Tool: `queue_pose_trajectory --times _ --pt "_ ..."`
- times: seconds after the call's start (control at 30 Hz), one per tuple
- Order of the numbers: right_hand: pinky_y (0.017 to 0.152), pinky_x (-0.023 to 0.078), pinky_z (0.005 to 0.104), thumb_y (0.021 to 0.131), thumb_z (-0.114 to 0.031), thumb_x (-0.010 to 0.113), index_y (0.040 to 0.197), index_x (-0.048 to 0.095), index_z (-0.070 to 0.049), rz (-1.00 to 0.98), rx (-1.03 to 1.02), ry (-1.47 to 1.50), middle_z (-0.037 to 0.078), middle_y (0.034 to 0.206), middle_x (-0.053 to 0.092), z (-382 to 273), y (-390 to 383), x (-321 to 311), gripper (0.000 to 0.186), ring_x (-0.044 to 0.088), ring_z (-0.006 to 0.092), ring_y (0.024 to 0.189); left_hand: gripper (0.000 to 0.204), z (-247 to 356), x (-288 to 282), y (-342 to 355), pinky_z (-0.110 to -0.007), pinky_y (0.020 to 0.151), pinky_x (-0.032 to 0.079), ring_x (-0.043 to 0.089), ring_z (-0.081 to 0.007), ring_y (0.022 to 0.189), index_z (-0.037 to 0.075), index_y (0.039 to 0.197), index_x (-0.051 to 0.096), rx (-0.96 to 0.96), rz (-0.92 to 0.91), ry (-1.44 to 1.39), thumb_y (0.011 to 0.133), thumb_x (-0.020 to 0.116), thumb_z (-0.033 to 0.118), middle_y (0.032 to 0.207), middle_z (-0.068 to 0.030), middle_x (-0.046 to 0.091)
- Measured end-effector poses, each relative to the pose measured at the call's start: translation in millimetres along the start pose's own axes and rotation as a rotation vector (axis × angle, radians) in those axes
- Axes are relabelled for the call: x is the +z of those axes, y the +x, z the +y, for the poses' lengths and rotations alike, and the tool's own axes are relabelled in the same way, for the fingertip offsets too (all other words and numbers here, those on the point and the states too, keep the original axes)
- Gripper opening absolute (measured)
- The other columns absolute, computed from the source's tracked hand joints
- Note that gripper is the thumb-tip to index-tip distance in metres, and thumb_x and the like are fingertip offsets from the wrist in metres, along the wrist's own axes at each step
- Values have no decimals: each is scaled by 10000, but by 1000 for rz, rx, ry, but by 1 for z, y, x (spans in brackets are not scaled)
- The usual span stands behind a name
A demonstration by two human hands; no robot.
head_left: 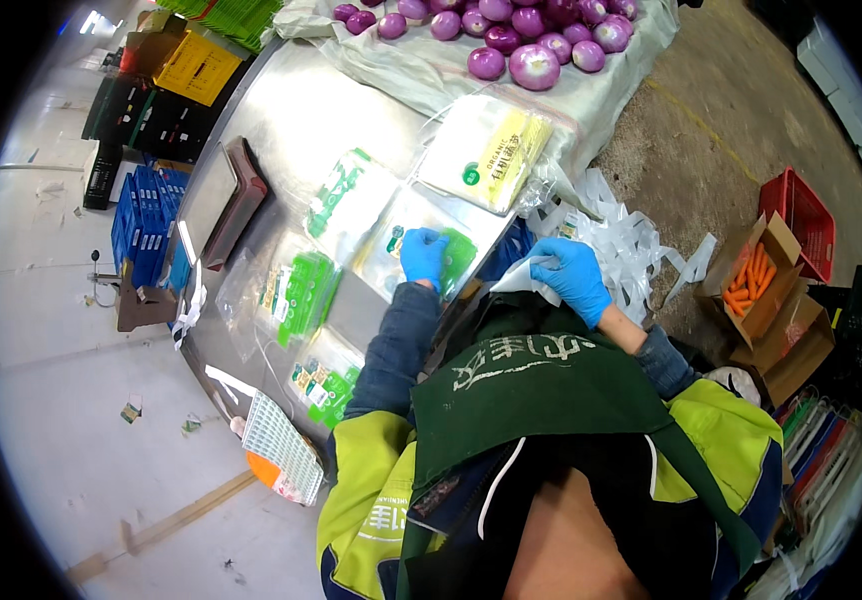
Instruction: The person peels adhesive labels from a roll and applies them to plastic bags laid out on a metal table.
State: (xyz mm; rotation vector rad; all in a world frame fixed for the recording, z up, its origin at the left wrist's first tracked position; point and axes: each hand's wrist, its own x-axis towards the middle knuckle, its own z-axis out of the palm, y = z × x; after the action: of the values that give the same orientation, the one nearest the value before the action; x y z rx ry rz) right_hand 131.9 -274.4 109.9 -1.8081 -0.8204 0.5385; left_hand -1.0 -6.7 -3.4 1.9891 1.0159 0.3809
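My left hand (423, 257), in a blue glove, is closed and rests on a stack of clear plastic bags with green print (461, 258) at the table's near edge. Whatever its fingers hold, if anything, is hidden. In front of my apron, my gloved right hand (573, 279) pinches a white paper-like strip (525, 280). Beyond the left hand lie green-printed bags (351, 204) and a stack of yellow-printed bags (489, 155). To its left are more green-printed bags (303, 293), with another bunch (327, 378) closer to me.
Peeled purple onions (535, 66) lie on a pale sheet at the table's far end. Tangled white strips (623, 240) heap beside the table on the right. Carrots (751, 280) fill a cardboard box near a red crate (801, 225). A dark-red-edged tray (236, 205) sits left.
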Motion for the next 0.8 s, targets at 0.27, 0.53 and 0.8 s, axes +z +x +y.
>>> queue_pose_trajectory --times 0.27,0.53,0.8 --pt "657 524 353 733 -361 766 977 703 -30 60 134 -136 175 794 682 12 2 0 416 676 295 701 100 49 -155 84 -414 593 474 605 -310 742 26 812 566 243 704 956 858 586 112 796 -139 584" --pt "637 519 378 737 -393 752 961 714 -69 138 123 -185 179 788 677 17 8 11 395 674 326 718 196 152 -42 -99 -267 709 484 581 -106 765 38 953 644 30 -376 -189 811 747 126 823 -27 638" --pt "602 507 338 748 -291 792 970 703 -52 50 129 -291 137 759 680 -9 16 16 338 654 262 645 134 136 -37 -102 -249 649 455 527 -71 682 29 861 609 7 -302 -238 824 730 71 733 -6 595"
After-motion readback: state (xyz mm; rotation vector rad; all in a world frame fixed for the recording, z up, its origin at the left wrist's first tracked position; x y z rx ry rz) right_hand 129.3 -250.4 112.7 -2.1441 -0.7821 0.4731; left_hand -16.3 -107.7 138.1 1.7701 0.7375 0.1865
